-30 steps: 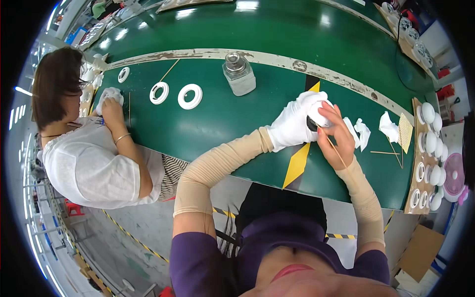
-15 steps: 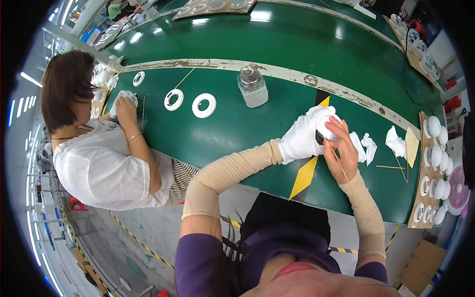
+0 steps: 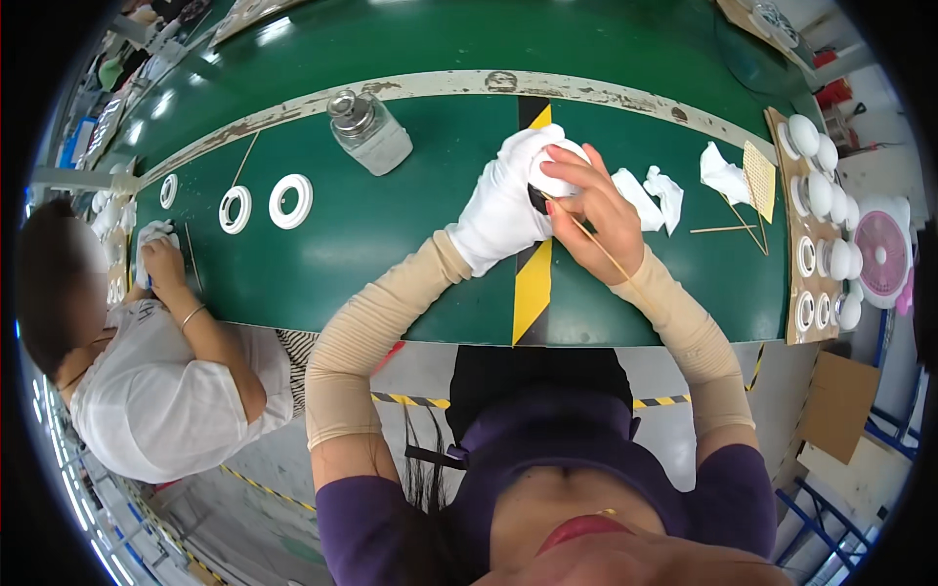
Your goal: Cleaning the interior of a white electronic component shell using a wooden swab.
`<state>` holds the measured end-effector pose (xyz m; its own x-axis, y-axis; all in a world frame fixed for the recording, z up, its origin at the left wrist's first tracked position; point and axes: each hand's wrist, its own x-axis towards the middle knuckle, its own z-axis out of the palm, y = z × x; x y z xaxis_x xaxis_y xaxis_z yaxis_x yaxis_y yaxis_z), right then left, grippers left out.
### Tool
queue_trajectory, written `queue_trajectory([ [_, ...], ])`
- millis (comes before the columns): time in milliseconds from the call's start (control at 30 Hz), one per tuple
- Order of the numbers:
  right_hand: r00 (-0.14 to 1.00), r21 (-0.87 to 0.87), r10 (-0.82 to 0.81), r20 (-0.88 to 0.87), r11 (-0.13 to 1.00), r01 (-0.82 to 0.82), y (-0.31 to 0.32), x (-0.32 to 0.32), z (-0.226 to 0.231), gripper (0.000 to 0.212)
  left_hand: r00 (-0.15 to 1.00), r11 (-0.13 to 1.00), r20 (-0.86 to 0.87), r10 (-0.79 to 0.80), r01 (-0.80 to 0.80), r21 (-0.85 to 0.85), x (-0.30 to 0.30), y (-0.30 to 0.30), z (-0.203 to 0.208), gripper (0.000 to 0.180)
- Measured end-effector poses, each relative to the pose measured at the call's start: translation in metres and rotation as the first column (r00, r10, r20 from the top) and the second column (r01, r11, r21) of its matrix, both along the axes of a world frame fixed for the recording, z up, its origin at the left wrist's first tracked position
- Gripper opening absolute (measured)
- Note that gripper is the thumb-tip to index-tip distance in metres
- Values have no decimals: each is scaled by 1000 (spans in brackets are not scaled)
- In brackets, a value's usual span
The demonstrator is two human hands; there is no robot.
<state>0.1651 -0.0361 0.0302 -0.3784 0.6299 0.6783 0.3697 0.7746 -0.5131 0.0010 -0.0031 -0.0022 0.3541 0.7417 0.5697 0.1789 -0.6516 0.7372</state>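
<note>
My left hand (image 3: 503, 205), in a white glove, is closed round a white domed part (image 3: 549, 174) with a dark side, raised over the green table. My bare right hand (image 3: 606, 227) pinches a thin wooden stick (image 3: 604, 252), whose tip is by the dark side of the part. Some fingers of that hand also lie across the white dome. Crumpled white cloths (image 3: 664, 200) lie just right of my right hand. The glove and fingers hide much of the part.
A glass bottle (image 3: 371, 137) with a metal top stands at the left back, near white rings (image 3: 290, 202). At right are crossed sticks (image 3: 747, 223), a yellow mesh pad (image 3: 759, 181) and a board (image 3: 782, 283) of white domes. A co-worker (image 3: 176, 381) works at left.
My head view has shifted, so the table's things appear further left. The part stays in my left hand and the stick in my right, with little change in their pose.
</note>
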Motion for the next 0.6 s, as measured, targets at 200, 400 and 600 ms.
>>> queue_trajectory([
  [200, 1000, -18, -10, -19, 1000, 9, -6, 6, -3, 21, 999, 995, -37, -20, 16, -99, 1, -4, 2, 81],
  [400, 995, 20, -61, 83, 998, 60, -7, -4, 6, 20, 1000, 1000, -13, 2, -2, -3, 3, -3, -3, 79],
  [600, 997, -33, -16, -81, 999, 13, -8, 8, -2, 19, 999, 998, -47, 23, -26, -50, 3, -4, 0, 80],
])
